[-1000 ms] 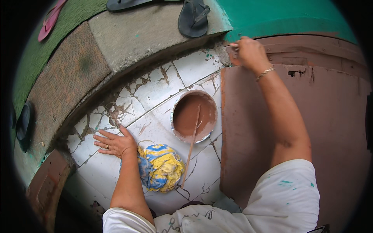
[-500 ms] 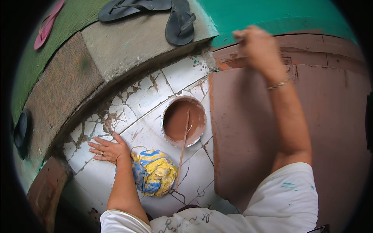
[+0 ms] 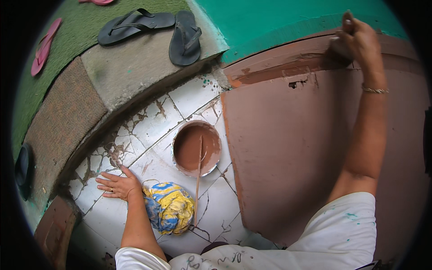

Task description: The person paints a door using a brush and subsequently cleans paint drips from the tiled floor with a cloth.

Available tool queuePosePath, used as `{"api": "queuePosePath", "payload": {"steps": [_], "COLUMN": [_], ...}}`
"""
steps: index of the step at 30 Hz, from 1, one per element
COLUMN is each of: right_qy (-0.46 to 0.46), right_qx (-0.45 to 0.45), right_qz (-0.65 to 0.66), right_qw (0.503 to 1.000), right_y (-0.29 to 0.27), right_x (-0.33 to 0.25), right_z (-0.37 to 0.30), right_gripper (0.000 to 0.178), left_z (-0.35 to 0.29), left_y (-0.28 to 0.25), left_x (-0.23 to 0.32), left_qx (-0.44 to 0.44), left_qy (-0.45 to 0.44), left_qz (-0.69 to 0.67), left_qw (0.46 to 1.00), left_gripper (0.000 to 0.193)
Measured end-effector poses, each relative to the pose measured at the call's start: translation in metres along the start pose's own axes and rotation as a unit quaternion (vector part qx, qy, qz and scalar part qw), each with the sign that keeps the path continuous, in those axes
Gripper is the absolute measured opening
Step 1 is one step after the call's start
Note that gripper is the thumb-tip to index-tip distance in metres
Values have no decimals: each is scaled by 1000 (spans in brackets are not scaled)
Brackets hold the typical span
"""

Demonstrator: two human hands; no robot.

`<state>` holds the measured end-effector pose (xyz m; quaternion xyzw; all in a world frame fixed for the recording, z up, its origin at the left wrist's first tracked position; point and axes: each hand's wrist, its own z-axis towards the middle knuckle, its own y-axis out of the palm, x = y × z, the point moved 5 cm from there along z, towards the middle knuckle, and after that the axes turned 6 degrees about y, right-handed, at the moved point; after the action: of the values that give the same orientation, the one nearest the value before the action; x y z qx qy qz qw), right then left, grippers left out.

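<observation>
My left hand (image 3: 119, 185) rests flat with fingers spread on the cracked white tiles (image 3: 105, 220). Right beside it lies a crumpled yellow and blue cloth (image 3: 170, 208). At the upper right, my right hand (image 3: 364, 48) grips a paintbrush (image 3: 338, 48), its handle pointing up and its head against the brown ledge (image 3: 288, 64) below the green wall. Between my arms stands a round paint bucket (image 3: 216, 146) with brown paint (image 3: 186, 146) in it. A thin wooden stick (image 3: 198, 180) leans out of the bucket over its near rim.
A brown panel (image 3: 283, 153) fills the right side beneath my right arm. Dark flip-flops (image 3: 185, 42) lie on the concrete step (image 3: 135, 67) at the top, and a pink flip-flop (image 3: 45, 48) is on green matting. The green wall (image 3: 279, 22) rises behind the ledge.
My right hand has moved right along the ledge with the brush. The view has shifted slightly; my left hand stays flat on the tiles.
</observation>
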<state>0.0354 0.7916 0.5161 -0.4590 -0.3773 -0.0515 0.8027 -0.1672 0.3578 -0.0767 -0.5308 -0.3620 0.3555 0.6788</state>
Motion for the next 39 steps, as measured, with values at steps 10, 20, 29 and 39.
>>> {"api": "queuePosePath", "payload": {"steps": [10,20,29,39], "right_qy": [-112,-147,-156,-152], "right_qx": [-2,-140,-118,-90], "right_qz": [-24,92,130,129], "right_qw": [993,975,972,976], "right_y": [91,251,278,208], "right_x": [-150,-284,-311,-289], "right_z": [-97,-159,-150,-119], "right_gripper": [11,14,23,29], "left_z": [1,2,2,1], "left_y": [-2,-4,-3,-2], "left_x": [-5,-2,-3,-5], "left_qx": [8,-26,-26,-29], "left_qy": [3,-3,2,-5], "left_qz": [4,25,27,22], "left_qw": [1000,999,999,999], "left_gripper": [87,87,86,86]}}
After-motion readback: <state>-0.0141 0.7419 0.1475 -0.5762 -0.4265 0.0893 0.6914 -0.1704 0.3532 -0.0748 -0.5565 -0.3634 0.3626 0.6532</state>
